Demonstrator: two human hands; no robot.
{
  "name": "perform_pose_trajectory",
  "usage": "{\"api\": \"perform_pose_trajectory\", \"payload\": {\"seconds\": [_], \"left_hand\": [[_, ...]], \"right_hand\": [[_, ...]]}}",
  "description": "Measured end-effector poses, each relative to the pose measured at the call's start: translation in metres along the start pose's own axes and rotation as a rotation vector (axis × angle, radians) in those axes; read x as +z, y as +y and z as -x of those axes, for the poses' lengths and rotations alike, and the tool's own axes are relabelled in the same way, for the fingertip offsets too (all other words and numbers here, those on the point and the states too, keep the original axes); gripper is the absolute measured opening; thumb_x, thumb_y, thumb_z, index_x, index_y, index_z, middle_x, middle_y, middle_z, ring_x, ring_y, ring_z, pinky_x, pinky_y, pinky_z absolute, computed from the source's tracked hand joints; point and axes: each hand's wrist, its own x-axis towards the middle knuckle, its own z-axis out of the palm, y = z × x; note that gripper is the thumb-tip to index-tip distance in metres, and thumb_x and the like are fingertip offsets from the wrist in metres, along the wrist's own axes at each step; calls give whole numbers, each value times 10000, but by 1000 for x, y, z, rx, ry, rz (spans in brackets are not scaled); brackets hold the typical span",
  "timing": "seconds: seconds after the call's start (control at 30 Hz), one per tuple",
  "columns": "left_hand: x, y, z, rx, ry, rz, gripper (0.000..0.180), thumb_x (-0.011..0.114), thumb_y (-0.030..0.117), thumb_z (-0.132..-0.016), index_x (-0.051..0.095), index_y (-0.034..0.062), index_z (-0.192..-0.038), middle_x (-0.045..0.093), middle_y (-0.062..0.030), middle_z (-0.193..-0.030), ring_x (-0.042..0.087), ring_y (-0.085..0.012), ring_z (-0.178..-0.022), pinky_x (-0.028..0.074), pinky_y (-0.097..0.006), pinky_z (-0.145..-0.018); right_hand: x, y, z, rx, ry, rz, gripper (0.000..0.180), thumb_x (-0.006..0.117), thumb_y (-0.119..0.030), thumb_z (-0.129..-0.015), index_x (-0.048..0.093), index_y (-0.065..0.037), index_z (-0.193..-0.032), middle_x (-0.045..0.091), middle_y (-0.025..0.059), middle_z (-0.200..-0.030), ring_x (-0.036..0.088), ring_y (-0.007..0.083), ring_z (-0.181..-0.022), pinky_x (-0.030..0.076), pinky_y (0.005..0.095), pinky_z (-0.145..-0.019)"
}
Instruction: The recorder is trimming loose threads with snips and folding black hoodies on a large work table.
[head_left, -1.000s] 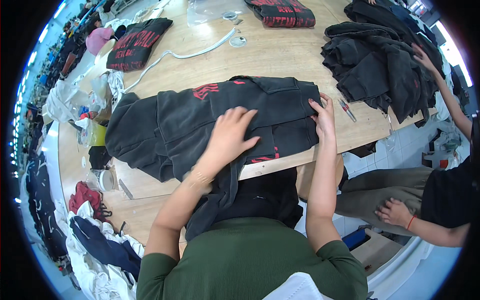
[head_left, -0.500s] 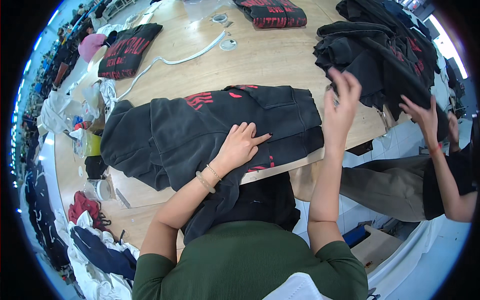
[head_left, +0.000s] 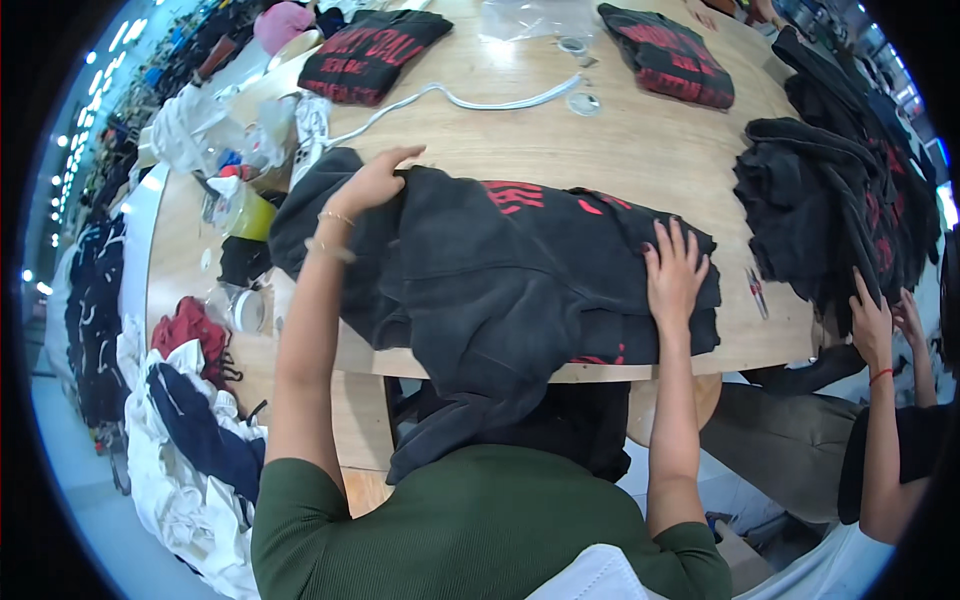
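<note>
The round pale wooden counter (head_left: 640, 140) carries a dark grey fleece sweatshirt with red print (head_left: 500, 270), spread across its near edge, part hanging over. It looks soft, limp and fairly heavy; best taken at a folded edge. The left hand (head_left: 368, 185) pinches its far left edge, fingers closed on cloth. The right hand (head_left: 675, 272) presses flat, fingers spread.
</note>
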Motion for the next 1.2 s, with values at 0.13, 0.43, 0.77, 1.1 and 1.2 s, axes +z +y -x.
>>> {"api": "perform_pose_trajectory", "payload": {"seconds": [0.13,0.43,0.77,1.1,1.2], "left_hand": [[-11,-25,-11,-71,-311,92,602,609,-2,-767,481,46,-1353,581,-137,-1230,513,-220,-1174,377,-312,-1027],[17,-66,-9,0,240,588,239,679,10,-724,676,9,-963,644,-97,-915,611,-189,-846,483,-285,-796],[20,-61,-13,-151,92,554,337,545,39,-854,624,-3,-1179,647,-17,-1037,575,-104,-941,438,-227,-908],[34,-69,-14,-144,179,398,225,590,-25,-815,677,16,-1018,648,-54,-1024,599,-110,-906,461,-239,-850],[35,-56,-25,-85,310,204,195,634,-49,-747,716,80,-869,582,-95,-870,633,-203,-802,500,-293,-781]], "right_hand": [[5,14,-24,-35,-9,-46,410,477,-361,-957,504,-221,-1342,429,22,-1441,348,275,-1341,214,532,-1094],[13,33,-36,-75,-14,-86,390,481,-335,-963,510,-201,-1329,444,17,-1428,365,263,-1333,230,496,-1101],[-87,-178,-2,-148,-61,-617,184,662,-252,-775,600,-81,-801,571,106,-806,547,302,-799,413,429,-695],[-88,-226,49,-780,-418,-648,100,621,-102,-737,577,-52,-812,568,94,-820,570,250,-805,412,353,-712],[-53,-196,54,-816,-653,-656,160,606,-116,-778,621,-14,-900,616,116,-918,613,289,-838,473,381,-760]]}}
